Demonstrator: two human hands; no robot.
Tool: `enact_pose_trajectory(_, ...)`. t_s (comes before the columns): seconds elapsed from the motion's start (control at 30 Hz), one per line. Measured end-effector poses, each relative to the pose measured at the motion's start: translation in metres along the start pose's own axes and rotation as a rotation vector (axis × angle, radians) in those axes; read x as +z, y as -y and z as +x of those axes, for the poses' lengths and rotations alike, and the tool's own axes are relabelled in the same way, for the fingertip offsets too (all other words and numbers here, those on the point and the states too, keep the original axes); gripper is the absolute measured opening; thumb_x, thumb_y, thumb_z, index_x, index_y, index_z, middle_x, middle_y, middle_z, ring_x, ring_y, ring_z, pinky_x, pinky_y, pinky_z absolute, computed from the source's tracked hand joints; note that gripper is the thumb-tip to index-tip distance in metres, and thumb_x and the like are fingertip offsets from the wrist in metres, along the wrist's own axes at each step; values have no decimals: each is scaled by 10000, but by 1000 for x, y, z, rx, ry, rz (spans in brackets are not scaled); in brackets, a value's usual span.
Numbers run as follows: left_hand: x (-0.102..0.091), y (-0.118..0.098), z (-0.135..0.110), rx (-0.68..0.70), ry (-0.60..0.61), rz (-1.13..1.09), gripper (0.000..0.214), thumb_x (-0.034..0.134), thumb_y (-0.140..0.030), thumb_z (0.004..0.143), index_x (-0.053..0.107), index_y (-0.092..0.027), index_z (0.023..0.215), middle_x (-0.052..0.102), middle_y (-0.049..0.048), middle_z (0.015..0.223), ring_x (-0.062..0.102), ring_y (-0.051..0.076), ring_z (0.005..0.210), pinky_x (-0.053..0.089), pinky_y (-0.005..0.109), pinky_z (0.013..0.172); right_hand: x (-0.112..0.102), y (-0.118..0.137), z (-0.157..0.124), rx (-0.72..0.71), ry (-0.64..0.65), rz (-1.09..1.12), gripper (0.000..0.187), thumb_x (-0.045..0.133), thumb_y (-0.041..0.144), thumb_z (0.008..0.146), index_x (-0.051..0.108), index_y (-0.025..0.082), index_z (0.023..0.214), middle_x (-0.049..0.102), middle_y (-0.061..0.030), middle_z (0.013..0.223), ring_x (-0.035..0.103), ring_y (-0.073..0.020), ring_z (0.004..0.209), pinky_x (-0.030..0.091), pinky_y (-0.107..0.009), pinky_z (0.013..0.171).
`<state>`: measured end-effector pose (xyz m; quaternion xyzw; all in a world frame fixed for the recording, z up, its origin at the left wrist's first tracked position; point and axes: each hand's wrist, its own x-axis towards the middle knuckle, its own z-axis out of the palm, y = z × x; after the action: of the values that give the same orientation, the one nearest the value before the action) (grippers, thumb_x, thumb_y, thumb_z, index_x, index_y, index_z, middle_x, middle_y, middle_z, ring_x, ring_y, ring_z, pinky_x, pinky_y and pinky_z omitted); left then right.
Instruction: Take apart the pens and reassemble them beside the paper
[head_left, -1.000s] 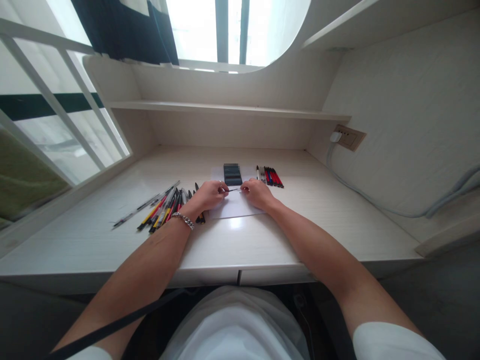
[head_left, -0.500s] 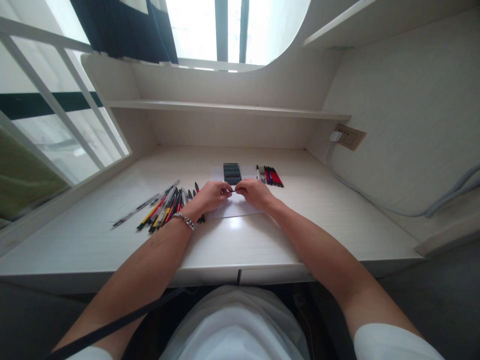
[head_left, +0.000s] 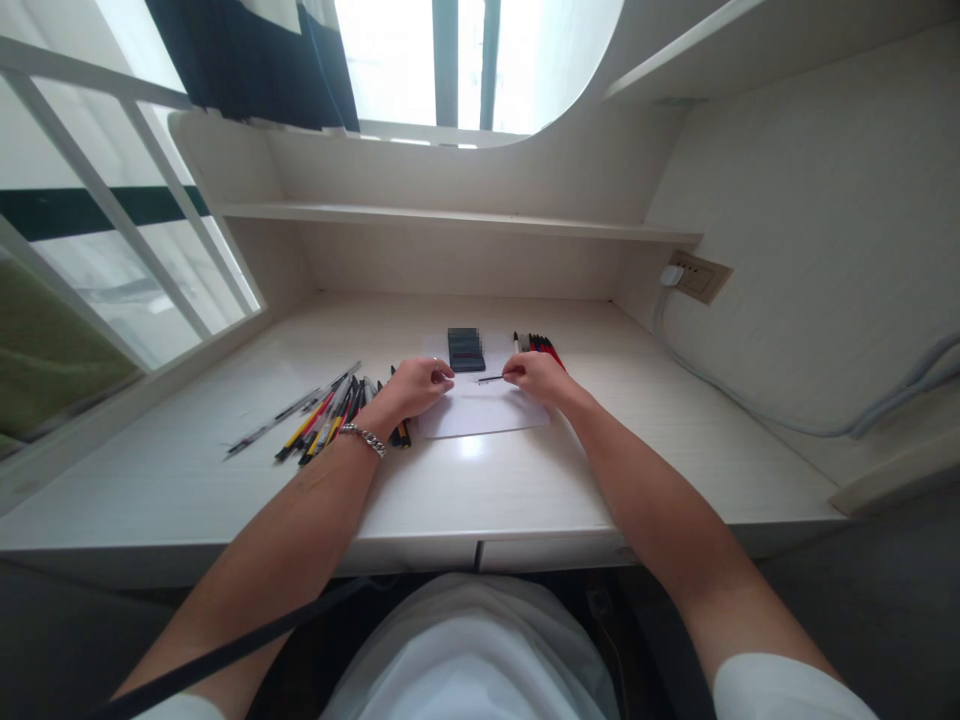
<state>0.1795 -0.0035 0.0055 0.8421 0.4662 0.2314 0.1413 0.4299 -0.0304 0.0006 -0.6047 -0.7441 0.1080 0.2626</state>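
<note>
Over the white paper (head_left: 480, 415), my right hand (head_left: 541, 378) pinches a thin dark stick (head_left: 490, 379) that looks like a pen refill. Its free end points left toward my left hand (head_left: 421, 388). The left fingers are curled together; what they hold, if anything, is hidden. Loose pens (head_left: 324, 420) in black, red, yellow and clear lie left of my left wrist, a few partly covered by it. Just behind my right hand, a row of red and dark pens (head_left: 546, 346) lies beside a white pen (head_left: 517, 342).
A dark flat object (head_left: 466, 349), blurred on top, lies at the paper's back edge. Behind the desk (head_left: 637, 420) runs a low shelf (head_left: 450, 214). A white plug (head_left: 671, 275) with a grey cable (head_left: 735, 404) sits in the right wall socket.
My hands have moved apart from where they met over the paper. The right hand went right with the thin dark stick, showing more of it; the left shifted slightly left.
</note>
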Motion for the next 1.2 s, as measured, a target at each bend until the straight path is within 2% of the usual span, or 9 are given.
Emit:
enact_pose_trajectory(0.23, 5, 2, 0, 10, 8, -3, 330, 588, -228, 808, 723, -193, 1107, 752, 60, 918, 674, 183, 832, 491, 264, 777, 13, 9, 1, 22, 86, -229, 156, 632, 210, 825, 766, 211, 905, 727, -80, 960, 630, -194, 864, 435, -247, 747)
enact_pose_trajectory(0.37, 9, 1, 1, 41, 1, -79, 301, 615, -238, 797, 703, -186, 1080, 753, 49, 885, 683, 172, 803, 505, 256, 756, 11, 15, -1, 21, 14, -211, 160, 653, 220, 818, 755, 196, 939, 713, -90, 980, 620, -190, 875, 431, -252, 774)
enact_pose_trajectory(0.5, 9, -3, -1, 95, -20, -89, 211, 632, -259, 800, 730, -190, 974, 755, 56, 921, 684, 181, 826, 507, 265, 766, 11, 30, -4, -41, -32, 36, 190, 559, 247, 893, 728, 161, 880, 707, -68, 864, 606, -162, 794, 428, -247, 721)
enact_pose_trajectory(0.57, 7, -6, -2, 113, -30, -81, 210, 632, -276, 817, 744, -204, 980, 756, 51, 925, 679, 178, 821, 502, 262, 756, 15, 40, -5, -19, 30, 244, 241, 517, 288, 924, 703, 143, 873, 698, -61, 830, 598, -142, 730, 428, -233, 657)
enact_pose_trajectory(0.67, 6, -11, -4, 164, -37, -52, 211, 637, -322, 839, 762, -238, 987, 746, 41, 889, 659, 157, 764, 492, 248, 727, 23, 50, -6, 90, 156, 607, 284, 476, 333, 956, 664, 127, 905, 695, -75, 852, 603, -115, 681, 427, -201, 575)
enact_pose_trajectory(0.8, 6, -15, -4, 298, -42, 13, 192, 612, -299, 868, 774, -263, 964, 720, 40, 873, 633, 144, 733, 485, 257, 742, 33, 51, -6, 166, 219, 888, 329, 510, 408, 948, 637, 127, 834, 689, -82, 818, 579, -99, 627, 436, -197, 560)
enact_pose_trajectory(0.87, 6, -17, -5, 325, -42, 43, 189, 606, -264, 870, 770, -258, 963, 726, 43, 878, 634, 159, 775, 484, 273, 778, 35, 49, -6, 201, 247, 966, 326, 507, 395, 953, 639, 127, 823, 694, -84, 815, 562, -93, 610, 445, -200, 577)
enact_pose_trajectory(1.0, 6, -20, -5, 271, -64, 79, 167, 637, -257, 843, 750, -228, 963, 736, 47, 871, 635, 182, 818, 481, 290, 793, 35, 48, -6, 256, 282, 1069, 270, 518, 324, 951, 656, 119, 844, 692, -77, 784, 553, -89, 595, 454, -200, 585)
enact_pose_trajectory(1.2, 7, -18, -5, 320, -43, 108, 143, 636, -268, 830, 771, -243, 866, 724, 44, 840, 628, 193, 820, 472, 297, 788, 32, 53, -9, 301, 331, 1057, 206, 589, 274, 912, 684, 127, 802, 685, -56, 750, 540, -81, 582, 449, -188, 579)
